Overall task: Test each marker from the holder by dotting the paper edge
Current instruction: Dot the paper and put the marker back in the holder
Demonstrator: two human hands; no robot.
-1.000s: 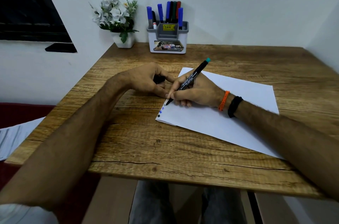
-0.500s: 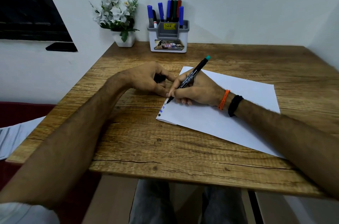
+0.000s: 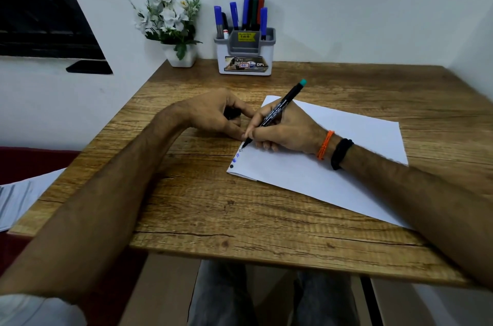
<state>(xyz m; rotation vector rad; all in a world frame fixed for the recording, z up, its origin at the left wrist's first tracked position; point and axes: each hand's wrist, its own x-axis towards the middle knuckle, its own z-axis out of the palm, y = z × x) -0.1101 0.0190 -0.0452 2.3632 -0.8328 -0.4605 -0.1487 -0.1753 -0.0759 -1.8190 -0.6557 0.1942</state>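
The marker point(image 3: 277, 111), a black one with a teal end, slants up and away in the right hand point(image 3: 285, 130), its tip down at the left edge of the paper point(image 3: 333, 165). The table point(image 3: 213, 208) is wood-grained and takes up most of what I can see, set into a white corner of the room. The paper lies at an angle on its right half, with the right forearm resting across it. The left hand point(image 3: 216, 114) sits on the bare wood just left of the sheet, its fingers point(image 3: 246, 111) curled round a small dark piece I take for the cap point(image 3: 231, 113), most of it hidden. The right hand's fingers pinch the marker low on its barrel. At the far edge against the wall stands the holder point(image 3: 245, 54), white and grey, with several more markers upright in it, blue, black, green and red. Left of it is a small white pot of pale flowers point(image 3: 170, 21). An orange band point(image 3: 325, 144) and a black band point(image 3: 340, 153) circle the right wrist. Near the marker tip, along the paper's edge, are a few small dots point(image 3: 234, 160), blue and black.
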